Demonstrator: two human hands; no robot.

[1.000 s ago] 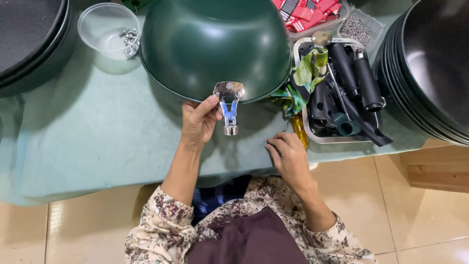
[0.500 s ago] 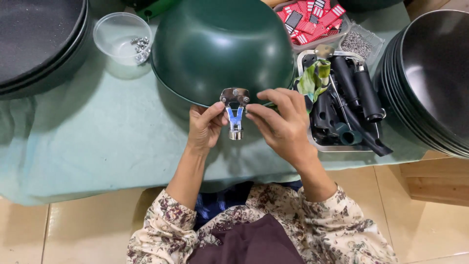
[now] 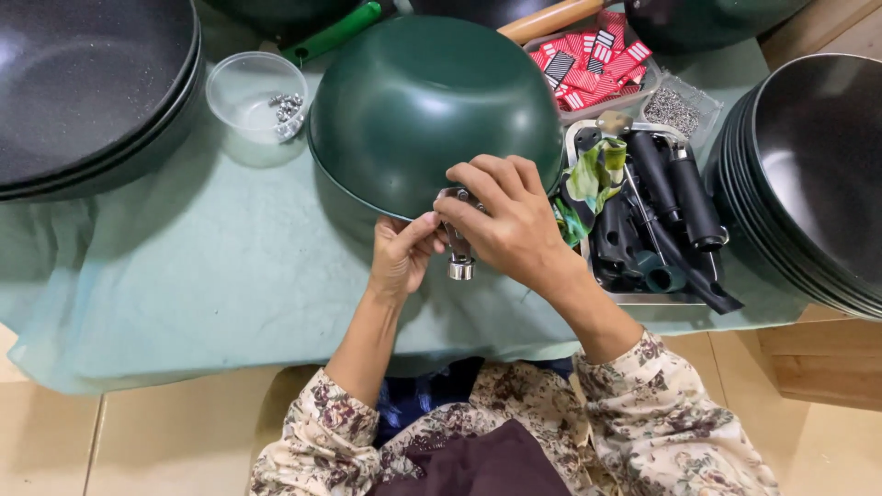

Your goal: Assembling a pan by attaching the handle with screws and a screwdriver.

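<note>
A dark green pan (image 3: 432, 101) lies upside down on the pale green cloth. At its near rim sits a shiny metal handle bracket (image 3: 458, 257) with a short tube end pointing toward me. My left hand (image 3: 402, 255) pinches the bracket from the left side. From the right, my right hand (image 3: 510, 225) closes its fingers over the top of the bracket and hides most of it.
Stacks of black pans stand at the far left (image 3: 87, 87) and at the right (image 3: 808, 156). A clear cup (image 3: 255, 96) holds small screws. A metal tray (image 3: 652, 230) holds black handles and a green rag. Red packets (image 3: 597, 60) lie behind it.
My right hand came up from the table's near edge and closed over the bracket. The blue film seen on the bracket earlier is now hidden. The view has shifted closer.
</note>
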